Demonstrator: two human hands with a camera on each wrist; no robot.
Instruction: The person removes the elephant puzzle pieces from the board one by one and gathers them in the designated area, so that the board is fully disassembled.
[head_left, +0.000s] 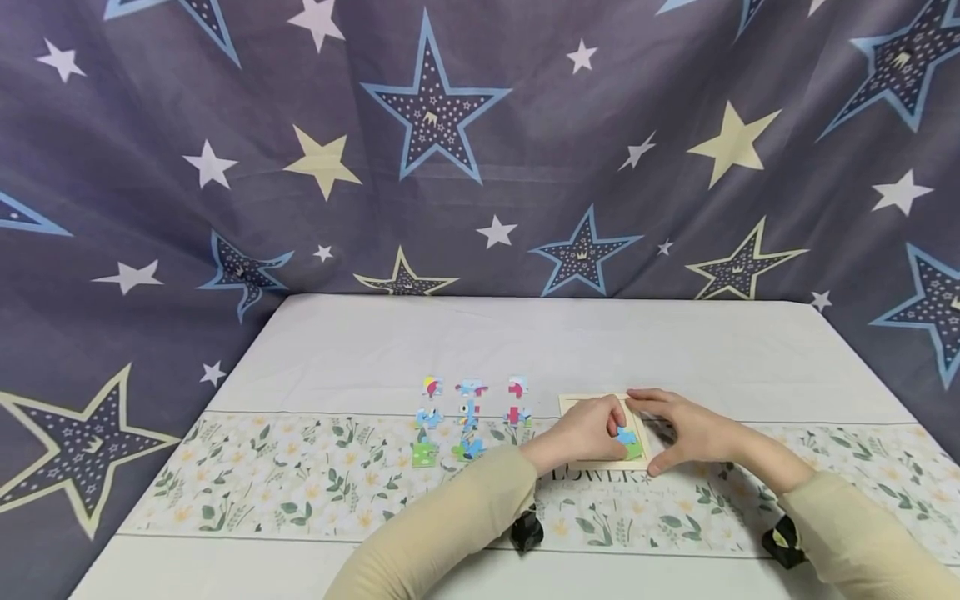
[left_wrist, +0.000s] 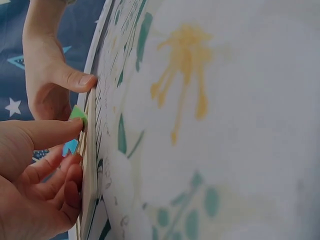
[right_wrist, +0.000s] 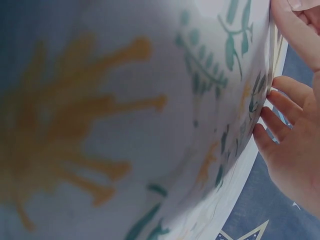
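A light wooden puzzle tray [head_left: 600, 465] lies on the floral cloth, right of the table's middle. Over it is my left hand [head_left: 588, 429], its thumb and fingers pinching a blue-and-green jigsaw piece [head_left: 630, 443] by the tray's lower right corner. In the left wrist view that piece [left_wrist: 77, 114] stands tilted, partly hidden by the thumb. My right hand [head_left: 693, 429] spans the tray's right side and holds it, thumb at the near corner and fingers at the far one. My left hand covers much of the tray's inside.
Left of the tray, several loose jigsaw pieces [head_left: 423, 454] lie in rows, some close to the left forearm. A flowered runner [head_left: 300, 483] crosses the white table [head_left: 360, 333]. Behind hangs a dark star-patterned curtain [head_left: 525, 150]. Black devices [head_left: 527, 531] sit at both wrists.
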